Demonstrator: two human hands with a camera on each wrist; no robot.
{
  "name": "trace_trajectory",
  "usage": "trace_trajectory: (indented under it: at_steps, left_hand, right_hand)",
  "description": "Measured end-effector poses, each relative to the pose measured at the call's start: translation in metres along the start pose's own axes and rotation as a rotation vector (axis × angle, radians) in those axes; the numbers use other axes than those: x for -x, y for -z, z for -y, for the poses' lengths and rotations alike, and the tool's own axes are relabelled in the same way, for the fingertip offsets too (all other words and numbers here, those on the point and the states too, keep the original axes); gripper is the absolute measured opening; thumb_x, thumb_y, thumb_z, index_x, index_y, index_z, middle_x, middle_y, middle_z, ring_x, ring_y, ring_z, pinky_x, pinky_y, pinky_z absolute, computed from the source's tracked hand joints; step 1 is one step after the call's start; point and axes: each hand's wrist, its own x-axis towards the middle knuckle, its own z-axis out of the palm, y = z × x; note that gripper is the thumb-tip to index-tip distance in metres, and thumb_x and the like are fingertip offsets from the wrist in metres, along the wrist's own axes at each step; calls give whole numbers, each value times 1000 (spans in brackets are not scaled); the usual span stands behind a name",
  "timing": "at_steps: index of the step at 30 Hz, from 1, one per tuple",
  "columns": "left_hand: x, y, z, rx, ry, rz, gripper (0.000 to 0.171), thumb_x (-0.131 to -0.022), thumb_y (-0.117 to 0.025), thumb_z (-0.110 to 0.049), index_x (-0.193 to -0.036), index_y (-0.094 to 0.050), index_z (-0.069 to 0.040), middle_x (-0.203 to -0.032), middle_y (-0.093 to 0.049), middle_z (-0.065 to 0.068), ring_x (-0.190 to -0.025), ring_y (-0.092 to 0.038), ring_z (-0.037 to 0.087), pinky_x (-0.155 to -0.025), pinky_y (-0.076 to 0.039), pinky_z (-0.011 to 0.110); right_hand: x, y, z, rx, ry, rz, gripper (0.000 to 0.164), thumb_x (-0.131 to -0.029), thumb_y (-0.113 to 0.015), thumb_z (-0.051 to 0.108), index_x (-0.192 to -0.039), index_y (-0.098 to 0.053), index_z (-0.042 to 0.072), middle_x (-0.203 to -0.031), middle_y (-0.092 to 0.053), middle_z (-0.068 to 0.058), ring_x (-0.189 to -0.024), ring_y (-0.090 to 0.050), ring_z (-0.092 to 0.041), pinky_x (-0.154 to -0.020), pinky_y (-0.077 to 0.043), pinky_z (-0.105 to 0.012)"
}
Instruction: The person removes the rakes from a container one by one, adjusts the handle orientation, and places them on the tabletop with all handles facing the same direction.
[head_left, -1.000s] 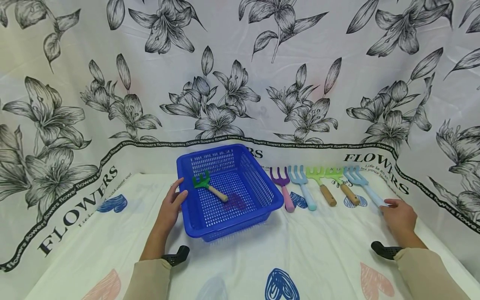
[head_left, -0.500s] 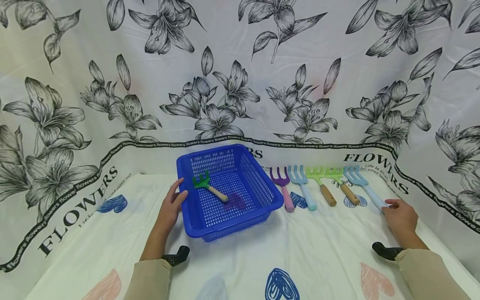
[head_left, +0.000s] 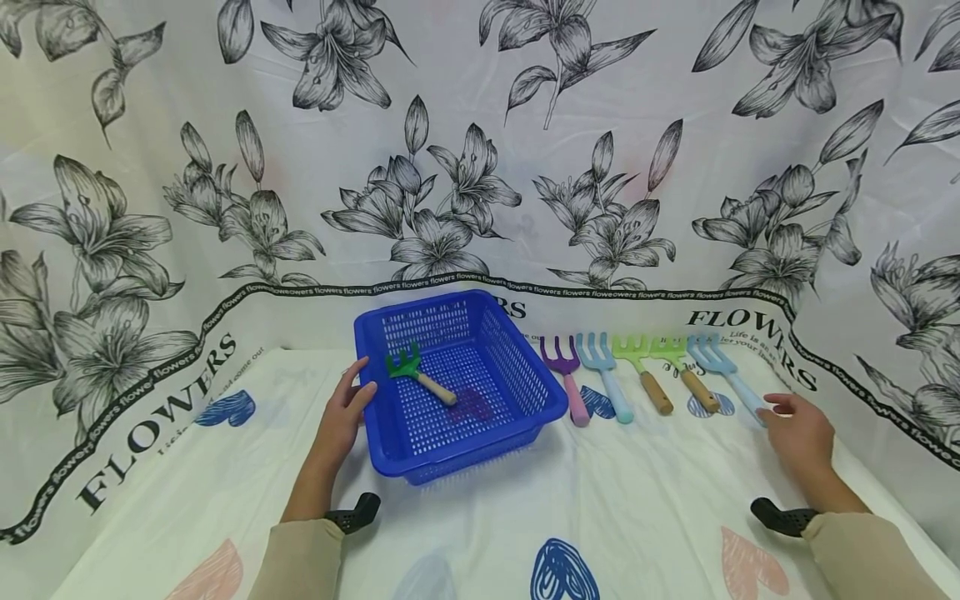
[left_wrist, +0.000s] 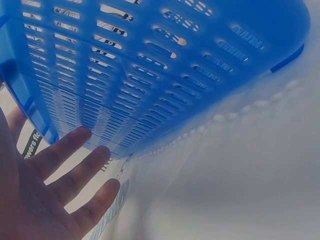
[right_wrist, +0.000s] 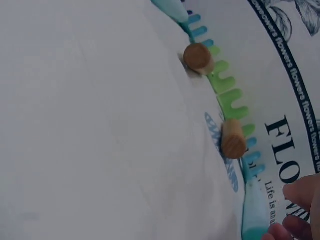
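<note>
A blue plastic basket (head_left: 465, 450) stands left of the middle, with a small green hand fork (head_left: 423, 375) with a pale wooden handle inside it. My left hand (head_left: 342, 412) rests at the basket's left rim, thumb and forefinger on the edge; in the left wrist view its other fingers (left_wrist: 80, 172) spread loosely below the rim, beside the slotted wall. My right hand (head_left: 802, 437) is at the handle end of the rightmost light blue hand fork (head_left: 738, 383). In the right wrist view, a gap shows between its thumb and fingers, beside that pale handle (right_wrist: 255, 207).
Left of that fork, several more lie in a row: two lime green forks with wooden handles (head_left: 654, 387) (head_left: 697, 387), another light blue fork (head_left: 611, 379) and a purple fork with a pink handle (head_left: 573, 396). A flower-printed curtain (head_left: 450, 150) hangs behind the white heart-printed cloth (head_left: 637, 508).
My right hand's thumb and fingers have parted at the light blue fork's handle, and the hand has shifted slightly. The handle's end now lies slightly further left. My left hand and the basket stay put.
</note>
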Motion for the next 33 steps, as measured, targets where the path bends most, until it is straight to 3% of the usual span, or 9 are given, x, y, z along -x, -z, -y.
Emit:
trace_trajectory:
  at_steps: [3, 7, 13, 21, 27, 33]
  left_hand:
    - [-8, 0, 15, -3, -7, -6, 62, -101, -45, -40, -156, -19, -28, -154, -30, 21, -134, -38, 44, -103, -36, 59]
    - [-13, 1, 25, -2, -22, -11, 62, -101, -45, -43, -156, -20, -32, -154, -31, 20, -133, -39, 43, -102, -37, 59]
    - [-12, 0, 25, 0, -27, -14, 62, -100, -45, -45, -155, -20, -33, -153, -32, 19, -133, -40, 42, -102, -37, 59]
    - [-13, 0, 27, -4, -33, -19, 61, -100, -45, -46, -155, -21, -34, -152, -34, 18, -132, -41, 42, -102, -37, 59]
    - [-13, 0, 29, -7, -22, -25, 61, -100, -45, -48, -155, -22, -35, -153, -34, 16, -132, -41, 41, -102, -37, 59]
    - [-14, 1, 28, -3, -27, -27, 61, -100, -45, -47, -155, -22, -33, -152, -34, 18, -132, -41, 42, -102, -37, 60]
  right_hand:
    - [6, -2, 9, -4, 48, 9, 40, -95, -59, 16, -127, -55, -7, -119, -53, -29, -95, -54, -38, -54, -44, -27]
    - [11, -8, 28, -17, 100, 23, 40, -95, -60, 19, -126, -57, -5, -121, -54, -28, -99, -55, -39, -59, -45, -30]
    - [19, -20, 63, -52, 148, 59, 40, -96, -61, 22, -126, -57, -3, -126, -52, -25, -108, -54, -40, -68, -47, -35]
    - [35, -30, 103, -119, 262, 110, 43, -96, -61, 30, -128, -58, 1, -125, -52, -23, -107, -56, -35, -64, -50, -29]
    - [46, -39, 130, -142, 350, 150, 44, -96, -63, 28, -131, -55, 3, -133, -49, -23, -110, -57, -37, -67, -50, -30]
    - [60, -48, 159, -203, 440, 201, 47, -94, -66, 19, -136, -51, 3, -137, -45, -22, -110, -59, -38, -75, -56, -46]
